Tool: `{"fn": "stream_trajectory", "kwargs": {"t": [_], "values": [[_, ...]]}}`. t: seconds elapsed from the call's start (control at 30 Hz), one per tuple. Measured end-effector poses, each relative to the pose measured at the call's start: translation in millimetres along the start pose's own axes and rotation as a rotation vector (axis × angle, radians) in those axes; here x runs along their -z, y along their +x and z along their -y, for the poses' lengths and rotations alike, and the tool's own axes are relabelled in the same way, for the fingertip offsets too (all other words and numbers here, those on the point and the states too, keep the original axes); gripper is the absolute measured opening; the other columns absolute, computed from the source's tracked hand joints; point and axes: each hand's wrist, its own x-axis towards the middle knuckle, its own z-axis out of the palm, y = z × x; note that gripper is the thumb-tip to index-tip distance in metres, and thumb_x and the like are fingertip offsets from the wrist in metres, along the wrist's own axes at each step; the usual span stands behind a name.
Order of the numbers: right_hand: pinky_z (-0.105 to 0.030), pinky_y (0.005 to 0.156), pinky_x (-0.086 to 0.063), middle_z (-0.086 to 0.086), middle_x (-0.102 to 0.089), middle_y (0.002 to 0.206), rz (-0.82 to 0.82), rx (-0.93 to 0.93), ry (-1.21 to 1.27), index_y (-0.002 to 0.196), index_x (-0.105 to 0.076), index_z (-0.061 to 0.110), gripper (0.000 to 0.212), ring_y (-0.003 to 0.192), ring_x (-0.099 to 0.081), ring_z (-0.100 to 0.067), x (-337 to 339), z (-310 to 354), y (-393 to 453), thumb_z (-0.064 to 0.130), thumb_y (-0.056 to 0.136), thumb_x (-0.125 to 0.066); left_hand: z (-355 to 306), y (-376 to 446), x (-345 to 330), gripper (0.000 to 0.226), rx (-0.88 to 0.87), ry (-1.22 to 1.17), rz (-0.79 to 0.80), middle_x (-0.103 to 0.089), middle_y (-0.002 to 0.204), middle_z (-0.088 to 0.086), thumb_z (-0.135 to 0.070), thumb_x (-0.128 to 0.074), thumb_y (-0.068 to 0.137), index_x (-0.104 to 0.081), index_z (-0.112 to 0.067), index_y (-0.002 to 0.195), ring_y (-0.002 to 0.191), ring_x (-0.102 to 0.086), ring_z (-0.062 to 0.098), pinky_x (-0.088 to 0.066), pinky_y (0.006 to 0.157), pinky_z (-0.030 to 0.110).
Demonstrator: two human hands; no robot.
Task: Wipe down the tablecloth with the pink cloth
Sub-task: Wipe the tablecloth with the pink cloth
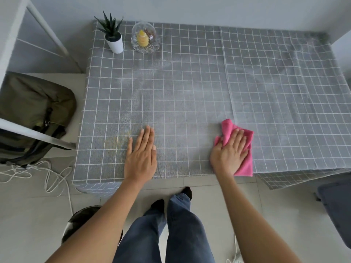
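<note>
Looking down on the bench, I see the grey tablecloth (199, 88) with its white grid filling most of the frame, draped over the near edge. An olive backpack (32, 112) sits on the floor at left of frame, with white cables (47, 177) looped just below it. My left hand (141, 156) lies flat on the tablecloth at lower centre, fingers (147, 137) straight and together, holding nothing. My right hand (228, 151), right of centre, presses palm-down on the pink cloth (245, 166); its fingers are nearly straight and spread over the fabric, not curled round it. The pink cloth lies bunched on the tablecloth near the bench's near edge, one fold sticking up past the fingertips. In the upper left of the frame stand a glass dish (145, 37) with yellow contents and, just beside it, a small potted plant (114, 35) in a white pot.
</note>
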Motion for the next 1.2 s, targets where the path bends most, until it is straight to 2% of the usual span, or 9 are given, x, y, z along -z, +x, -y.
{"fn": "stream_trajectory", "kwargs": {"t": [0.1, 0.17, 0.3, 0.5, 0.63, 0.8, 0.97, 1.07, 1.2], "values": [[-0.038, 0.117, 0.011, 0.000, 0.010, 0.159, 0.070, 0.240, -0.026, 0.152, 0.009, 0.020, 0.070, 0.146, 0.013, -0.018, -14, 37, -23, 0.054, 0.092, -0.003, 0, 0, 1, 0.055, 0.003, 0.007, -0.009, -0.005, 0.160, -0.003, -0.032, -0.009, 0.100, -0.009, -0.016, 0.153, 0.147, -0.001, 0.012, 0.002, 0.119, 0.041], [-0.033, 0.115, 0.017, 0.005, 0.008, 0.159, 0.111, 0.425, -0.017, 0.153, 0.005, 0.023, 0.070, 0.146, 0.014, -0.015, -19, 49, -34, 0.056, 0.093, -0.008, -1, 0, 2, 0.055, 0.002, 0.011, -0.011, -0.007, 0.159, -0.003, -0.032, -0.010, 0.100, -0.011, -0.016, 0.152, 0.147, -0.003, 0.012, 0.001, 0.119, 0.040], [-0.026, 0.112, 0.023, 0.010, 0.006, 0.158, 0.139, 0.546, -0.029, 0.153, -0.001, 0.028, 0.071, 0.146, 0.011, -0.011, -13, 40, -21, 0.061, 0.091, -0.013, 0, 1, 1, 0.055, -0.001, 0.013, -0.010, -0.009, 0.159, -0.002, -0.032, -0.010, 0.099, -0.013, -0.016, 0.152, 0.147, -0.004, 0.011, 0.000, 0.119, 0.040], [-0.038, 0.118, 0.009, 0.004, 0.004, 0.161, 0.092, 0.333, -0.024, 0.153, 0.005, 0.025, 0.070, 0.147, 0.010, -0.014, 0, 24, 37, 0.051, 0.091, -0.015, 1, 0, 0, 0.055, -0.002, 0.009, 0.008, -0.002, 0.160, -0.004, -0.033, -0.006, 0.100, -0.008, -0.017, 0.152, 0.147, 0.005, 0.010, 0.003, 0.119, 0.041], [-0.040, 0.118, 0.011, -0.001, 0.008, 0.160, 0.088, 0.207, 0.002, 0.152, 0.007, 0.020, 0.079, 0.147, 0.012, -0.017, 6, 17, 63, 0.062, 0.093, -0.025, 1, 0, -1, 0.054, 0.008, 0.026, 0.009, -0.004, 0.160, -0.003, -0.031, -0.008, 0.100, -0.010, -0.016, 0.152, 0.147, 0.004, 0.010, 0.001, 0.119, 0.042], [-0.043, 0.118, 0.010, -0.001, 0.010, 0.160, 0.107, 0.223, 0.018, 0.152, 0.008, 0.020, 0.084, 0.146, 0.014, -0.018, 8, 17, 64, 0.065, 0.091, -0.028, -2, 0, 1, 0.054, 0.014, 0.026, 0.020, -0.005, 0.160, -0.003, -0.031, -0.010, 0.100, -0.010, -0.017, 0.152, 0.147, 0.001, 0.011, 0.002, 0.119, 0.040], [-0.035, 0.113, 0.015, 0.000, 0.007, 0.160, 0.182, 0.333, 0.055, 0.153, 0.003, 0.021, 0.089, 0.147, 0.011, -0.016, 20, 1, 59, 0.073, 0.084, -0.019, -3, 1, 6, 0.055, 0.027, 0.006, 0.065, 0.001, 0.160, -0.003, -0.034, -0.004, 0.099, -0.005, -0.017, 0.152, 0.146, 0.009, 0.009, 0.008, 0.119, 0.039], [-0.035, 0.116, 0.013, 0.002, 0.001, 0.159, 0.202, 0.428, 0.054, 0.153, -0.006, 0.020, 0.075, 0.146, 0.009, -0.014, 27, -19, 45, 0.061, 0.091, -0.014, -11, 3, 10, 0.059, 0.063, 0.007, 0.115, 0.012, 0.158, -0.003, -0.038, 0.006, 0.094, 0.005, -0.018, 0.150, 0.145, 0.015, 0.011, 0.012, 0.118, 0.039], [-0.039, 0.119, 0.005, 0.001, -0.005, 0.160, 0.179, 0.469, 0.015, 0.152, -0.012, 0.018, 0.061, 0.143, 0.011, -0.010, 32, -50, 29, 0.043, 0.096, -0.008, -36, 8, 11, 0.064, 0.099, -0.048, 0.155, 0.011, 0.158, -0.002, -0.040, 0.011, 0.089, 0.006, -0.018, 0.149, 0.145, 0.014, 0.013, 0.010, 0.118, 0.039]]}}
